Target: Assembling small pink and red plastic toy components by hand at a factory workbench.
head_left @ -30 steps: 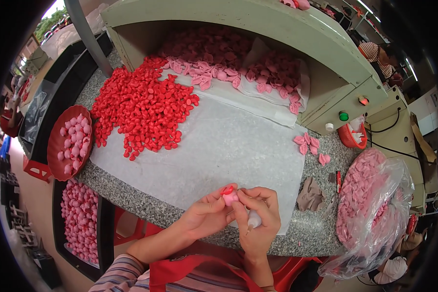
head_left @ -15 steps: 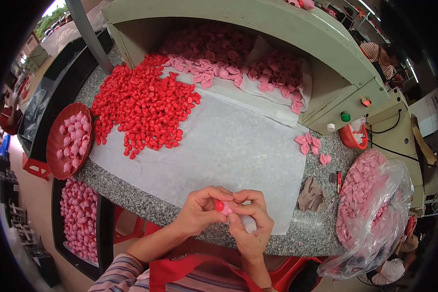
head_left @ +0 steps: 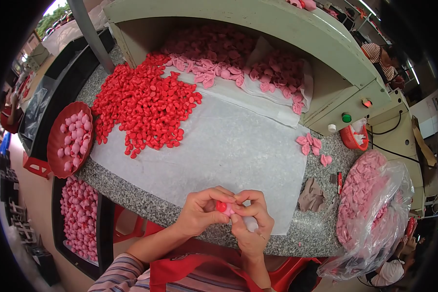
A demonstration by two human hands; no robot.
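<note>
Since a second ago, the left hand (head_left: 197, 213) has curled over and the small two-coloured piece (head_left: 225, 208) has turned, its red part now toward nine o'clock. That part is rounded and glossy; the pink part, toward three o'clock, is duller and partly hidden by fingers. The piece sits between the hands, at six o'clock in the view. Left thumb and fingers pinch it; the right hand (head_left: 254, 220) pinches too, a whitish bottle (head_left: 250, 224) tucked in its palm.

Probably a factory workshop: machine housing (head_left: 238, 15), red parts heap (head_left: 146, 107), dim, blurred co-workers behind.
</note>
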